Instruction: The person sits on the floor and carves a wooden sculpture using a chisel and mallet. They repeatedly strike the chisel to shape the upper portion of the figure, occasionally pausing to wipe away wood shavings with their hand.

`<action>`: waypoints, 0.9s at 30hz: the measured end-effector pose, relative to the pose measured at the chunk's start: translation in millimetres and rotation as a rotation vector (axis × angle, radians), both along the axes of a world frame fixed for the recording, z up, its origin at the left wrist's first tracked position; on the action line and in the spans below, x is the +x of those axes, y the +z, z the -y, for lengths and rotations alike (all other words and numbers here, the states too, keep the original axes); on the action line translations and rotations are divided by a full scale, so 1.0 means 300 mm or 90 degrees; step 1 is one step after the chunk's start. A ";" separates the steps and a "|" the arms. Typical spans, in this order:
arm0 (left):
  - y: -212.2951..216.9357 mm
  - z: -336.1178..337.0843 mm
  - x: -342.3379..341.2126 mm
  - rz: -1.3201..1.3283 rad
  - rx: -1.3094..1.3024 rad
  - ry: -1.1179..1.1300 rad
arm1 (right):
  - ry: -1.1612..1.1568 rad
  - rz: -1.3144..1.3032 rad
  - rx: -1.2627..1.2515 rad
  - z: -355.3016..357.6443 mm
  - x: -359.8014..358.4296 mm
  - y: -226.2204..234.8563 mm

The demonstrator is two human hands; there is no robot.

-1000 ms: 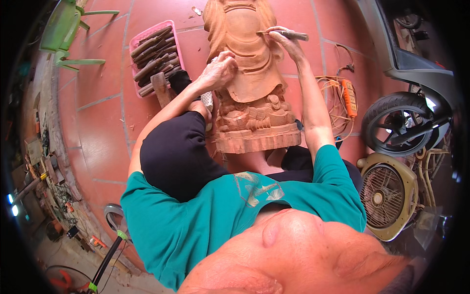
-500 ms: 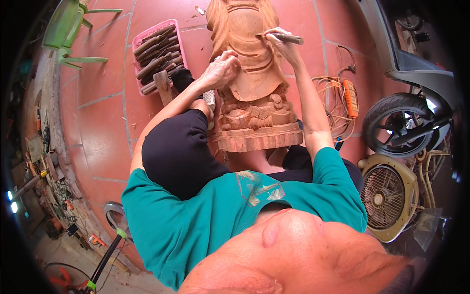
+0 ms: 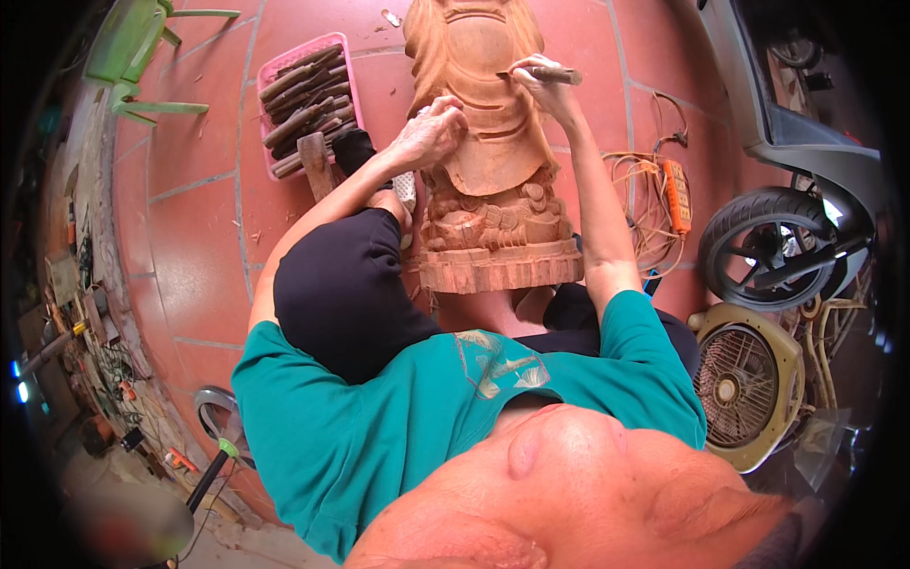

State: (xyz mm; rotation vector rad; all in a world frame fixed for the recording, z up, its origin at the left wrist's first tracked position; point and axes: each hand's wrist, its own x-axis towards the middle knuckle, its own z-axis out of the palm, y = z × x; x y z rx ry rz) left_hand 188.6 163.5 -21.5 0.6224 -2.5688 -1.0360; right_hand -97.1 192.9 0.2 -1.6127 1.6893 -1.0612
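Though apart, hands (image 3: 434, 131) (image 3: 542, 87) at statue (image 3: 490, 147)

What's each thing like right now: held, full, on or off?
Reddish-brown carved wooden statue: front facing us, top unseen.
Thin wooden-handled tool: held, tip at the statue.
Right hand: gripping the tool.
Left hand: on the statue, fingers bent.
Rectangular pink plastic basket: filled with brown tools.
Beige round-fronted fan: can't tell if running.

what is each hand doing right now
Left hand: curled against the brown carved wooden statue; whether it holds anything cannot be told.
Right hand: closed on a slim tool with a round brown handle.
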 end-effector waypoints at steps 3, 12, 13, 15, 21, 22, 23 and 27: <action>0.011 0.000 -0.006 -0.006 0.004 -0.007 | -0.051 0.124 -0.012 0.009 -0.001 -0.024; 0.004 -0.006 -0.004 -0.020 -0.005 0.001 | -0.081 0.081 -0.050 0.016 0.026 -0.049; -0.001 -0.005 -0.003 -0.018 -0.006 0.003 | -0.074 0.066 -0.044 0.014 0.023 -0.044; 0.000 -0.004 -0.004 -0.019 -0.005 0.002 | -0.061 0.037 -0.032 0.017 0.016 -0.038; 0.008 -0.009 -0.013 -0.025 -0.011 -0.001 | -0.150 0.274 -0.129 0.070 0.038 -0.083; 0.007 -0.009 -0.011 -0.024 -0.015 0.000 | -0.132 0.197 -0.153 0.067 0.040 -0.084; 0.007 -0.009 -0.011 -0.025 -0.019 0.001 | -0.114 0.120 -0.177 0.060 0.038 -0.085; -0.002 -0.003 -0.005 -0.023 -0.016 -0.003 | -0.058 0.119 -0.068 0.024 0.014 -0.066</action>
